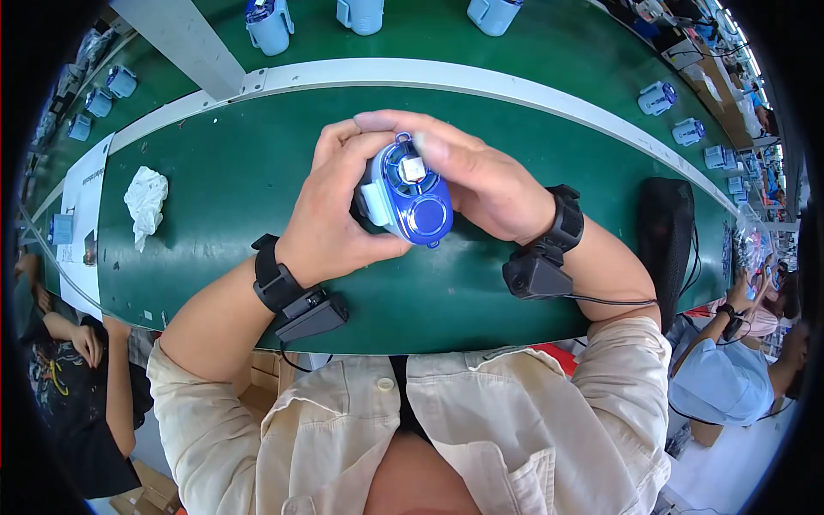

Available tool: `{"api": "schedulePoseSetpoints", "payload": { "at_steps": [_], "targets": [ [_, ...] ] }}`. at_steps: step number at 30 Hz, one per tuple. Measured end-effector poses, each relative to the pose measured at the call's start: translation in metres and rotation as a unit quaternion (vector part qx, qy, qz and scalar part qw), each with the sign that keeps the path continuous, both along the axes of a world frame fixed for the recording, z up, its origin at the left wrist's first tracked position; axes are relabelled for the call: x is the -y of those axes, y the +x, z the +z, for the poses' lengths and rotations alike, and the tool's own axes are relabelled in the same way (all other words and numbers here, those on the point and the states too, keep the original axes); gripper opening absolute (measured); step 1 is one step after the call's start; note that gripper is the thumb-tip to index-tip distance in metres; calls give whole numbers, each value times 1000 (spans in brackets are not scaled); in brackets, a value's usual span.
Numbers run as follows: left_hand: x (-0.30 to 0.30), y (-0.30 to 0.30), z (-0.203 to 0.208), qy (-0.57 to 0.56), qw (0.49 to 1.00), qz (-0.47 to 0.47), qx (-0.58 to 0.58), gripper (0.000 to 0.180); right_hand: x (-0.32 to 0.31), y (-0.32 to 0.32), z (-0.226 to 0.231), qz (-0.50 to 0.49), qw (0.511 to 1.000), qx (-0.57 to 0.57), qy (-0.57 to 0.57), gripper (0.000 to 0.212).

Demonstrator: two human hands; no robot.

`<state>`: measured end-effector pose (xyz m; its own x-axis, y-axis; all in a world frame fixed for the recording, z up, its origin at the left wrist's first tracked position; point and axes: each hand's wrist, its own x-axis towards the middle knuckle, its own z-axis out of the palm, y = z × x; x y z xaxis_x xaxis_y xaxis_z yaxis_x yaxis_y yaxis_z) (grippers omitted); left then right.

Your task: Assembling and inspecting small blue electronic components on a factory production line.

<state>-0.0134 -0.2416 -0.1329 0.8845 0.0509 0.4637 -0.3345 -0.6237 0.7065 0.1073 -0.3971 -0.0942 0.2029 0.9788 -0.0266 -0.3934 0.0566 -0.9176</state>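
A small blue plastic device (427,219) is held over the middle of the green table. Its top is dark blue, with a fan-like round grille and a white square patch at the far end and a ringed disc at the near end. A light-blue clip or handle juts from its left side. My left hand (330,210) wraps around that side, thumb along the near edge. Around the far and right sides curls my right hand (493,176), its thumb at the grille's rim. Palms and fingers hide the device's lower body.
Crumpled white tissue (147,206) and a white printed sheet (81,227) lie left. A black case (665,240) with cables lies right. Beyond the white rail (386,77) stand several similar blue devices (271,26). A person (81,369) sits left, another (730,360) right.
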Motion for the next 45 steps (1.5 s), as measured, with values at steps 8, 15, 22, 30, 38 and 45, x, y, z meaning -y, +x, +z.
{"api": "schedulePoseSetpoints", "payload": {
  "at_steps": [8,15,22,30,38,45],
  "targets": [
    [4,2,5,29,998,53,35,93,5,44,-2,-213,960,180,8,36],
    [6,2,1,-15,999,31,13,96,84,227,-2,-476,811,300,-163,35],
    [1,0,-5,-13,999,32,12,92,48,258,9,-439,517,649,-346,52],
    [1,-2,-7,-10,999,36,8,93,-26,228,5,-371,549,672,-330,78],
    [2,-2,-3,-283,957,-48,-35,106,0,64,49,96,877,471,-14,79],
    [5,-1,2,-139,985,-81,-57,107,19,5,55,-42,774,626,90,54]
  ]
}}
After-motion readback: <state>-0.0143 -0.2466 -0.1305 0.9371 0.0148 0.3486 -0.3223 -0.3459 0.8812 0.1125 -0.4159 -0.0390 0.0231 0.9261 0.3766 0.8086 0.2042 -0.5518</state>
